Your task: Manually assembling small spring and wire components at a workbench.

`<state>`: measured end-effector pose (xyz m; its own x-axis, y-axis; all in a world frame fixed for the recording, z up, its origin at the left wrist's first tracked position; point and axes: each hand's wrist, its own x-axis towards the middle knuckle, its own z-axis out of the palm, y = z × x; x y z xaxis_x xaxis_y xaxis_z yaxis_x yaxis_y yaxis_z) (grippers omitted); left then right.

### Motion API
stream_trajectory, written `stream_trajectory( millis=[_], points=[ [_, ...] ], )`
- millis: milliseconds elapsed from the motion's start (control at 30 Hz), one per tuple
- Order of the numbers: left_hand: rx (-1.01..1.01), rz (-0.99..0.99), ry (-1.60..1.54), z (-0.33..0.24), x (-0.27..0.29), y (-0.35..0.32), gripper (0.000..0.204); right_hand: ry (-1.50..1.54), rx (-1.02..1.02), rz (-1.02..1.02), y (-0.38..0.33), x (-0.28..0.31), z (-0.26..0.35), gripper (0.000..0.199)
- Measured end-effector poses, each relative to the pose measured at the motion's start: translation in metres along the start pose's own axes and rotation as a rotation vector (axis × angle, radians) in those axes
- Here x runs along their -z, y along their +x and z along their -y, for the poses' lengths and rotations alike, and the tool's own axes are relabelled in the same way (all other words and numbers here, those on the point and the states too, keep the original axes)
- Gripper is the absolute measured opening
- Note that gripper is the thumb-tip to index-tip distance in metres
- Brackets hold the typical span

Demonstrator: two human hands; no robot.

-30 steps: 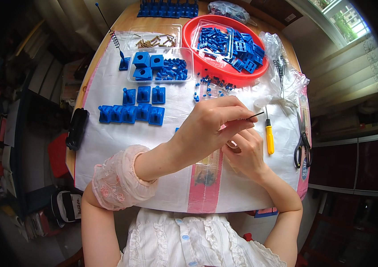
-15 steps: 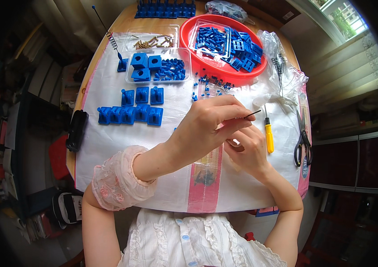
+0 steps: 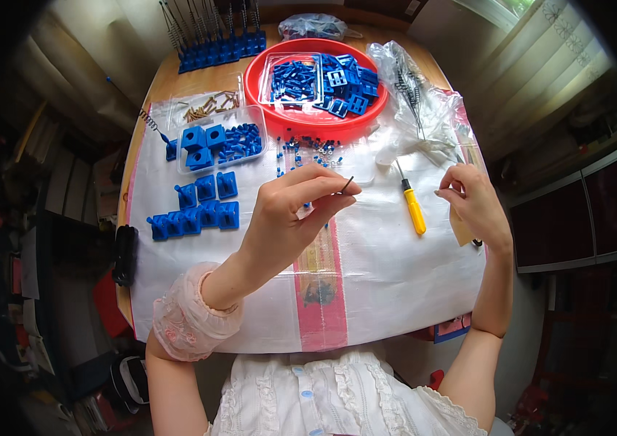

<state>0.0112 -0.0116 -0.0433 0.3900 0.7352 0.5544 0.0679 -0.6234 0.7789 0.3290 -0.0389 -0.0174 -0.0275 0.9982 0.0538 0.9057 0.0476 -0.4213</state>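
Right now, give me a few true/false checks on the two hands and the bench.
1. The left hand pinches a thin dark pin. True.
2. The yellow-handled screwdriver is in the right hand. False: it lies on the white sheet between the hands.
3. The red tray holds blue parts. True.
4. The row of blue blocks sits right of the screwdriver. False: it lies to the left.
5. The two hands touch. False: they are apart.
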Motion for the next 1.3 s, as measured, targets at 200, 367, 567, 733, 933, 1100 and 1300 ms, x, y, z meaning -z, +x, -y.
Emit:
stream_trajectory(
  millis=[200,367,567,733,933,1100,1300],
  points=[
    [-0.050,0.006,0.033,0.002,0.001,0.000,0.013,-0.095,0.016,0.051,0.010,-0.033,-0.029,0.014],
    [-0.043,0.002,0.009,0.002,-0.001,-0.001,0.013,-0.107,0.254,-0.220,-0.004,-0.032,-0.002,0.010],
    [-0.027,0.004,0.003,0.003,0.000,-0.002,0.015,0.422,0.340,0.041,-0.005,-0.075,0.064,0.011],
    [-0.025,-0.008,0.013,0.005,0.001,-0.002,0.019,0.550,0.379,0.037,0.002,-0.128,0.071,0.016],
    [-0.038,-0.017,0.018,0.006,0.002,-0.003,0.020,0.506,0.564,-0.154,0.001,-0.150,0.073,0.010],
    [-0.042,0.009,0.020,0.002,0.002,-0.004,0.019,0.496,0.660,-0.240,0.001,-0.155,0.076,0.012],
    [0.002,0.031,0.190,-0.019,0.018,-0.006,0.030,0.516,0.658,-0.248,0.002,-0.161,0.073,0.013]
  ],
)
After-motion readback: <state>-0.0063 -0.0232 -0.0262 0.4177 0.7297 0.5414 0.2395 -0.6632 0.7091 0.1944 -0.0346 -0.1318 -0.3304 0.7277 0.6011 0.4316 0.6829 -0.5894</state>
